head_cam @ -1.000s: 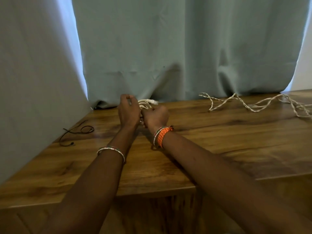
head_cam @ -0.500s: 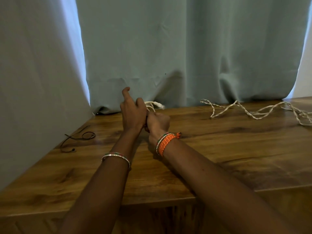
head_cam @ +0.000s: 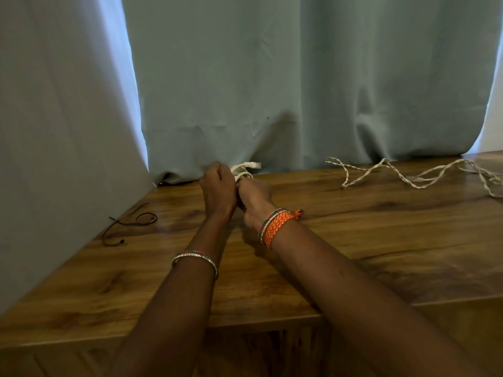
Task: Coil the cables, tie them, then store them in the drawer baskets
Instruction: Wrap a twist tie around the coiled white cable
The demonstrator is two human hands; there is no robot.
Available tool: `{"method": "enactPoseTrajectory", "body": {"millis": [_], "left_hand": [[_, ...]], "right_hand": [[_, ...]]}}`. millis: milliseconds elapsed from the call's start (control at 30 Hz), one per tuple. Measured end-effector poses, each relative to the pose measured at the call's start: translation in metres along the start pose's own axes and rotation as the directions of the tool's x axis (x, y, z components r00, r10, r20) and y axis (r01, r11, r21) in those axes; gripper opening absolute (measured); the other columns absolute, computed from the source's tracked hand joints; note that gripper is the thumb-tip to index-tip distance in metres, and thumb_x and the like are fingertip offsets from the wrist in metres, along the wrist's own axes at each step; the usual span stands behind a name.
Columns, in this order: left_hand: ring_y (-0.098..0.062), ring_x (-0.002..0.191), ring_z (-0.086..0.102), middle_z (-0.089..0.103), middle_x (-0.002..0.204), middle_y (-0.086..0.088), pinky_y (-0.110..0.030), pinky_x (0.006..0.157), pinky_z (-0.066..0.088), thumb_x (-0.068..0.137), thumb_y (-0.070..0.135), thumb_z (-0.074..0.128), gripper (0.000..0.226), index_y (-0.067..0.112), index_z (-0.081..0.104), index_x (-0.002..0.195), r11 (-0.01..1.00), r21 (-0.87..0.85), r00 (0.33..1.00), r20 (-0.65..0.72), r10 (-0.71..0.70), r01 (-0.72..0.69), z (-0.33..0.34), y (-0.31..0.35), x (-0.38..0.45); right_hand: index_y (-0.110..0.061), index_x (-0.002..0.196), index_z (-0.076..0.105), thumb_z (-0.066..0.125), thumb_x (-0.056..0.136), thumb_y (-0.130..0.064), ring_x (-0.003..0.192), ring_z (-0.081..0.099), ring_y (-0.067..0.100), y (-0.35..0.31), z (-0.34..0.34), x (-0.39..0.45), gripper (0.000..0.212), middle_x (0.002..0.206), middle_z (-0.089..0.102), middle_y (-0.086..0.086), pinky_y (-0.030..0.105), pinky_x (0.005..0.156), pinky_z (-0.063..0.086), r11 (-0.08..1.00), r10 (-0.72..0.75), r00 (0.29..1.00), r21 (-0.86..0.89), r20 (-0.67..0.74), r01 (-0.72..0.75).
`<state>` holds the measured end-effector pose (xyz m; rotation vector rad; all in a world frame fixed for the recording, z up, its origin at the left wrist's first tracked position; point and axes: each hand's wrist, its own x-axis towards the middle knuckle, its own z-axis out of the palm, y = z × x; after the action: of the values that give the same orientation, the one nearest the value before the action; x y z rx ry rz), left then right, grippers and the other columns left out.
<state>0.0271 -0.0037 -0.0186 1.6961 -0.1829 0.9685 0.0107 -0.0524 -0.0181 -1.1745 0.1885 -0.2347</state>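
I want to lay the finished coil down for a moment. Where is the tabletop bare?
Bare wood spans the table right of the right hand, up to the twisted white cable at the back right. Another bare patch lies between the left forearm and the black cord. It is crowded at the white coil held by the left hand.

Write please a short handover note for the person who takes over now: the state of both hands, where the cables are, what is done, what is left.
Left hand: fingers curled round the white cable.
Right hand: also grips this cable, close against the left.
Done: white cable looks coiled; whether it is tied is hidden.
Left: twisted cream cable lies loose at the far right of the table; thin dark cable lies loose at the left. No drawer basket is in view.
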Motion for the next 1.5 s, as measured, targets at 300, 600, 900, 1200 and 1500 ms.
{"method": "enactPoseTrajectory", "body": {"millis": [300, 600, 900, 1200, 1500], "left_hand": [[-0.029, 0.076, 0.052, 0.057, 0.076, -0.018, -0.028, 0.062, 0.031, 0.097, 0.012, 0.038, 0.025, 0.005, 0.052, 0.078, 0.985, 0.085, 0.984, 0.112, 0.14, -0.149, -0.003, -0.008, 0.003], [-0.036, 0.067, 0.048, 0.05, 0.057, -0.014, -0.031, 0.061, 0.025, 0.097, 0.016, 0.044, 0.042, 0.013, 0.039, 0.056, 0.932, 0.23, 0.959, 0.112, 0.262, -0.281, -0.018, -0.015, 0.014], [-0.027, 0.055, 0.051, 0.059, 0.058, -0.022, -0.035, 0.06, 0.037, 0.094, 0.025, 0.048, 0.042, 0.01, 0.051, 0.055, 0.93, 0.188, 0.934, 0.233, 0.27, -0.316, -0.022, -0.018, 0.016], [-0.001, 0.032, 0.047, 0.053, 0.034, 0.007, -0.016, 0.038, 0.035, 0.093, 0.01, 0.053, 0.027, -0.003, 0.065, 0.072, 0.999, -0.052, 0.902, 0.43, 0.031, -0.009, -0.019, -0.005, 0.008], [-0.003, 0.033, 0.049, 0.049, 0.035, 0.005, -0.015, 0.037, 0.035, 0.1, 0.024, 0.042, 0.041, 0.011, 0.058, 0.064, 0.968, -0.191, 0.873, 0.484, -0.052, 0.164, -0.011, 0.008, 0.001]], "right_hand": [[-0.001, 0.088, 0.07, 0.068, 0.081, -0.003, 0.052, 0.061, 0.014, -0.009, -0.016, -0.001, 0.007, 0.077, 0.069, 0.011, 0.023, 0.047, 0.052, 1.0, 0.007, 1.0, 0.001, -0.004, -0.007], [0.004, 0.074, 0.071, 0.067, 0.079, -0.007, 0.066, 0.069, 0.026, -0.019, -0.023, -0.014, 0.013, 0.068, 0.07, 0.015, 0.041, 0.07, 0.06, 0.778, -0.285, 0.939, -0.525, 0.192, 0.344], [-0.005, 0.078, 0.07, 0.069, 0.083, -0.011, 0.07, 0.071, 0.025, -0.025, -0.032, -0.019, 0.008, 0.076, 0.071, 0.017, 0.042, 0.069, 0.06, 0.699, -0.451, 0.829, -0.448, 0.33, 0.558], [-0.012, 0.086, 0.075, 0.072, 0.08, -0.012, 0.08, 0.068, 0.012, -0.033, -0.042, -0.012, 0.007, 0.083, 0.073, 0.001, 0.027, 0.072, 0.055, 0.429, -0.616, 0.68, -0.555, 0.396, 0.712], [-0.005, 0.088, 0.073, 0.064, 0.086, -0.009, 0.064, 0.055, -0.003, -0.032, -0.049, -0.015, 0.01, 0.08, 0.07, 0.002, -0.003, 0.054, 0.037, 0.476, -0.706, 0.664, -0.53, 0.246, 0.702]]}}
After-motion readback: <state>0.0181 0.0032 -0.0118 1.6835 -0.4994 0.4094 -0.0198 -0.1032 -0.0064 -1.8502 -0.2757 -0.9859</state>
